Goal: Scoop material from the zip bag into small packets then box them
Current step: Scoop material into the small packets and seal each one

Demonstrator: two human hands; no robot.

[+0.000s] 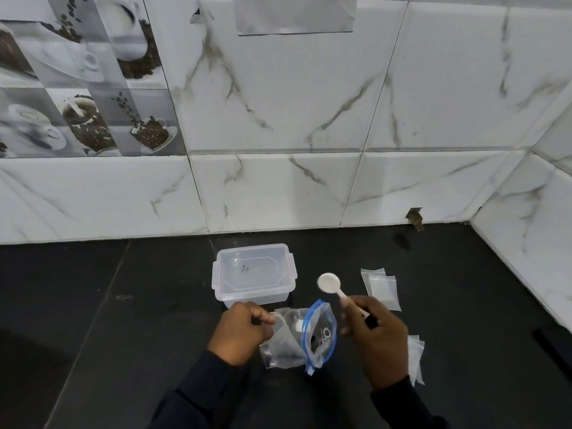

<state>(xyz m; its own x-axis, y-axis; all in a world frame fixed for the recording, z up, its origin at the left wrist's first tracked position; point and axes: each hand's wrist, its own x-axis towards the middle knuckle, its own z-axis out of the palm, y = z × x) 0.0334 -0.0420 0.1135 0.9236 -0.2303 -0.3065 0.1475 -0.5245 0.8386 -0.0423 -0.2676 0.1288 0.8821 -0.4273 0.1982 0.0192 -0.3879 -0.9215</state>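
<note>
A clear zip bag with a blue zip strip lies on the black counter, its mouth gaping. My left hand pinches the bag's left edge. My right hand grips the handle of a white plastic spoon, whose bowl points up and away, above and to the right of the bag's mouth. The bowl looks empty. A clear plastic box with its lid on stands just behind the bag. Small clear packets lie to the right of the spoon, and more packets peek out from under my right hand.
The black counter runs to a white marble-tiled wall at the back and another wall on the right. A small gap in the tile sits at the wall's base, back right.
</note>
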